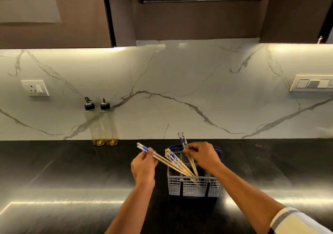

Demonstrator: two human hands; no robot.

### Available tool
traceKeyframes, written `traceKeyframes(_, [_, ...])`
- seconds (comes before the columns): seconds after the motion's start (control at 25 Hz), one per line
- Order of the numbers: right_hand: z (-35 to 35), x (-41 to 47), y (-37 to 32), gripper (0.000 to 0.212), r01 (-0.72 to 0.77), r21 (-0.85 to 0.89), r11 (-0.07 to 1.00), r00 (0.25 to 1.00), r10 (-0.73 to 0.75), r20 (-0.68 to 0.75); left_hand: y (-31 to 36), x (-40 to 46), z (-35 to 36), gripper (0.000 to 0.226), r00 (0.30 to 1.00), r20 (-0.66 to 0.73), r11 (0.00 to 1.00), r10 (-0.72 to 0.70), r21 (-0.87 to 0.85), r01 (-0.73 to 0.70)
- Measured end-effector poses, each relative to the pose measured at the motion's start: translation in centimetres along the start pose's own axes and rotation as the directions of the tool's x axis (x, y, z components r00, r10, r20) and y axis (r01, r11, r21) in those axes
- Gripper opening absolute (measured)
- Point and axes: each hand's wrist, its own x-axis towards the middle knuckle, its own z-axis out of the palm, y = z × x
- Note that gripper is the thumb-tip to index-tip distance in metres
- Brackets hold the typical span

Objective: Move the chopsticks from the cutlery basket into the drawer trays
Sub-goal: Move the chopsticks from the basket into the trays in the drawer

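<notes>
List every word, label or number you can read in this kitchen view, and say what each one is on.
None can be read.
Paper sheet on the upper left cabinet: two lines of print, too blurred to read.
Wall socket, switch plate, two oil bottles, chopsticks, cutlery basket: no lettering visible.

Warm under-cabinet glow, dim up top
Light strips wash the marble wall (180, 89), glare streaks the dark counter (63, 170), edges bend fisheye-style, and the paper notice (27, 1) is blurry.

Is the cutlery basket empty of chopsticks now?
No, a bunch of chopsticks leans in the cutlery basket, apart from the pairs both hands grip.
</notes>
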Motion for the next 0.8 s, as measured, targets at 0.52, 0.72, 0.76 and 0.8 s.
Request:
traceKeyframes(0.52, [-6.3, -2.0, -6.7, 0.015, 0.134, 0.472, 0.871, 0.990, -0.096, -0.105, 14.2, -3.2, 0.1, 0.010, 0.866, 0.332, 0.911, 0.374, 0.042, -0.409])
traceKeyframes(0.72, [-7.0, -5.3, -6.5, 0.017, 0.111, 0.520, 0.847, 0.992, -0.061, -0.112, 13.4, -6.5, -0.6, 0.014, 0.810, 0.490, 0.900, 0.323, 0.105, -0.422])
traceKeyframes(0.76, [-6.9, -6.5, -6.0, 0.016, 0.077, 0.532, 0.843, 0.994, -0.026, -0.102, 12.6, -7.3, -1.0, 0.014, 0.805, 0.526, 0.911, 0.275, 0.126, -0.393])
traceKeyframes(0.8, [-6.5, -7.7, -5.3, 0.014, 0.034, 0.538, 0.842, 0.996, 0.013, -0.084, 11.5, -7.9, -1.6, 0.014, 0.799, 0.560, 0.916, 0.219, 0.164, -0.365])
